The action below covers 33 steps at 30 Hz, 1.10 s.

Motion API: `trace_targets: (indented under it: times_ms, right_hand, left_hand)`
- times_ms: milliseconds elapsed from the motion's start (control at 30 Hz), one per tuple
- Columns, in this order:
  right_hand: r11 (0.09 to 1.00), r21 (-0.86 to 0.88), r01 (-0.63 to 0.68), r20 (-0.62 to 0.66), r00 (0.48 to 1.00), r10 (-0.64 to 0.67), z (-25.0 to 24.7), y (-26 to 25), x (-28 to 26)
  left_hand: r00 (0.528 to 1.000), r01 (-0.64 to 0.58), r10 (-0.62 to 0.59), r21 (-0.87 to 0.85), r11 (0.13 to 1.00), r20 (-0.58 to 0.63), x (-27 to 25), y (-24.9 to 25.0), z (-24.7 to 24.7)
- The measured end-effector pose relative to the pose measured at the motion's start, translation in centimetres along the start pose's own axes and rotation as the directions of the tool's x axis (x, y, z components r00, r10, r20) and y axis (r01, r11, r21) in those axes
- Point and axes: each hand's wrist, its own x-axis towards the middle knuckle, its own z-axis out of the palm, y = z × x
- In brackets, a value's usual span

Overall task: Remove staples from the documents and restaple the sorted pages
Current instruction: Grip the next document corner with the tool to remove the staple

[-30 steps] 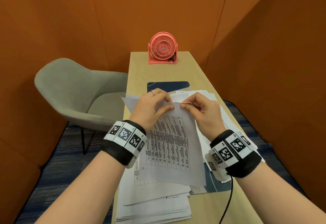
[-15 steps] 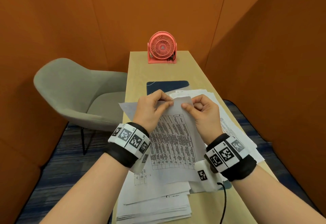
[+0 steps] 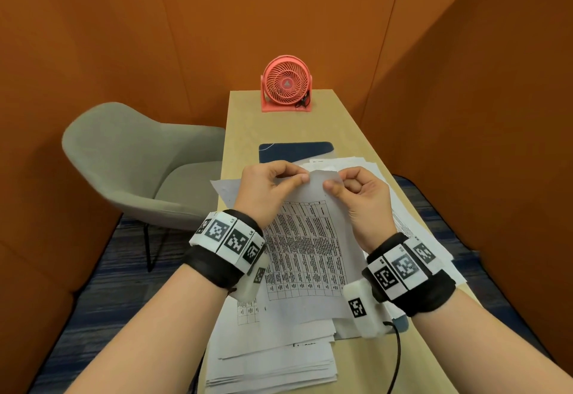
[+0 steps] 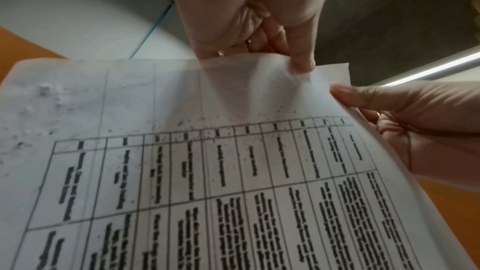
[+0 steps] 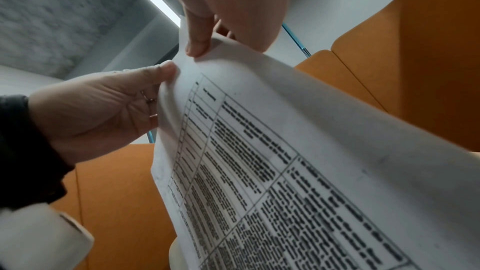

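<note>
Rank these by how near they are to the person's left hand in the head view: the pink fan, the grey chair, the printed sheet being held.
1. Printed sheet: pinched by the left hand.
2. Grey chair: to its left.
3. Pink fan: at the table's far end.

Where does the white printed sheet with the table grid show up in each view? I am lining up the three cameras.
Head: the white printed sheet with the table grid sits centre, between both wrists, its top edge pinched by the left hand and right hand.
Left wrist: it fills the lower picture.
Right wrist: it runs from centre to lower right.
Shared landmark: the pinched top edge.
</note>
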Motion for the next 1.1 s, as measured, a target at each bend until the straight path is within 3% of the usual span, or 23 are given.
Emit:
trace_targets:
  times_ms: [167, 433, 700, 900, 1000, 1100]
  right_hand:
    - [0.999, 0.010, 0.044, 0.031, 0.999, -0.045, 0.5, -0.5, -0.3]
    - [0.992, 0.095, 0.083, -0.069, 0.995, -0.077, 0.9, -1.2, -0.3]
    - [0.967, 0.253, 0.037, -0.098, 0.995, -0.012, 1.1, -1.6, -0.3]
    - [0.960, 0.281, 0.008, -0.119, 0.993, 0.026, 0.6, -1.7, -0.2]
    - [0.961, 0.278, -0.004, -0.123, 0.992, 0.040, 0.3, -1.6, -0.2]
    - [0.959, 0.284, -0.012, -0.131, 0.990, 0.051, 0.3, -1.6, -0.1]
  left_hand:
    - [1.000, 0.015, -0.015, -0.019, 1.000, -0.012, 0.4, 0.5, -0.3]
    - [0.998, -0.031, 0.028, -0.045, 0.998, -0.064, 0.1, 1.3, 0.1]
    - [0.948, -0.264, 0.278, 0.106, 0.959, -0.156, -0.3, 1.1, 0.5]
    - [0.959, -0.215, 0.229, 0.096, 0.972, -0.166, -0.4, -0.2, -0.2]
    - [0.954, -0.228, 0.258, 0.188, 0.955, -0.154, -0.7, -1.8, -0.6]
    - [0.970, -0.195, 0.233, 0.371, 0.908, -0.062, -0.9, -2.4, -0.6]
